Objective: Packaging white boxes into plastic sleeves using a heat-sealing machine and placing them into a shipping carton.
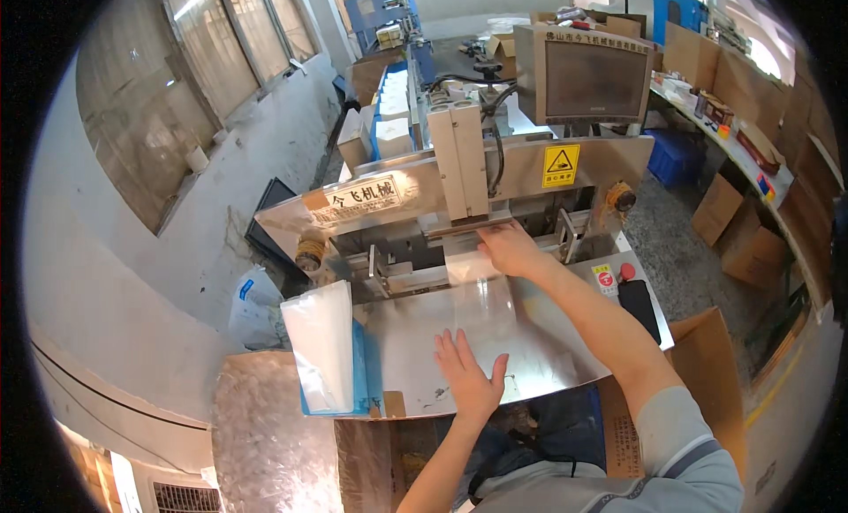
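My left hand [471, 378] is held palm down over the bare metal worktable [433, 323] near its front edge, with fingers spread and nothing in them. At the machine's slot, below the upright beige housing [458, 160], my right hand [511, 250] reaches in with its fingers bent together at the right edge of a thin translucent plastic bag [468, 264]. The bag lies across the slot, and its far edge is hidden under the bar. A stack of white plastic bags [320, 354] leans in a blue holder [360, 367] at the table's left end.
A metal crossbeam [601, 164] with a yellow warning sign spans the machine, under a monitor [594, 76]. A red button [627, 271] and a black phone-like slab [639, 308] are at right. An open carton [707, 372] stands right; a film-covered box [274, 425] stands left.
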